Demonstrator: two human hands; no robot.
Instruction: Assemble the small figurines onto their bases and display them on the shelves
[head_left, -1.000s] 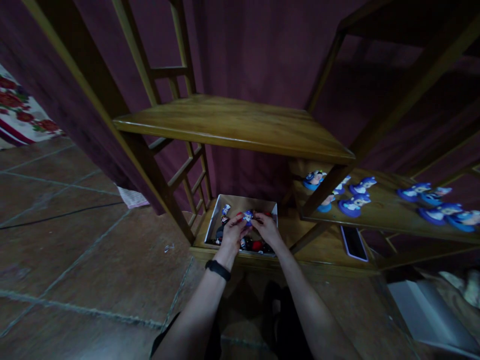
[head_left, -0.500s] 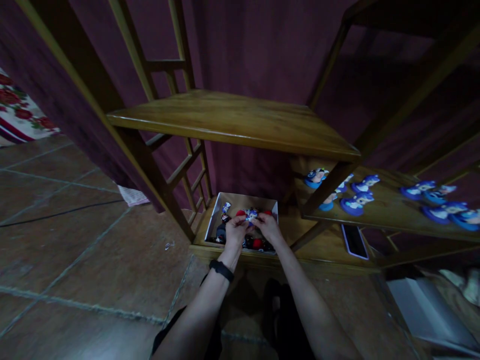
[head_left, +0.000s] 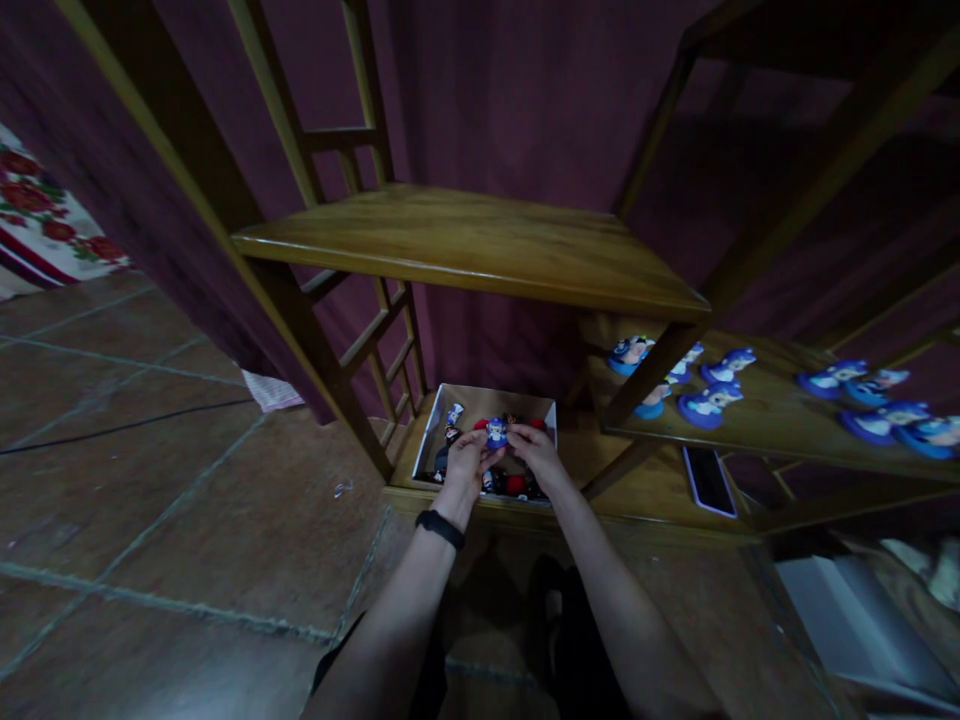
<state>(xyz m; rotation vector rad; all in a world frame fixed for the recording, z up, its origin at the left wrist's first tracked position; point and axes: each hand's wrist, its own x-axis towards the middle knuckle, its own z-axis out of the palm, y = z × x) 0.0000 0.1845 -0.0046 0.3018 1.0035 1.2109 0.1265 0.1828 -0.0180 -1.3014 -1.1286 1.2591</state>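
Observation:
Over a white-rimmed cardboard box, my left hand and my right hand both grip a small purple-and-white figurine by its sides. The figurine is upright, with a purple base at its lower end. A dark band circles my left wrist. Inside the box lie several other small figures, among them a blue-and-white figurine at the back left and a red piece near the front. My hands hide part of the contents.
The box stands on the lowest board of a wooden shelf unit, beneath a higher shelf. To the right, several figurines stand on another shelf. A phone lies below them. A cable crosses the tiled floor.
The figurine has turned more upright between my fingers, so its front and base show more clearly. My hands stay over the box, and the view has shifted slightly.

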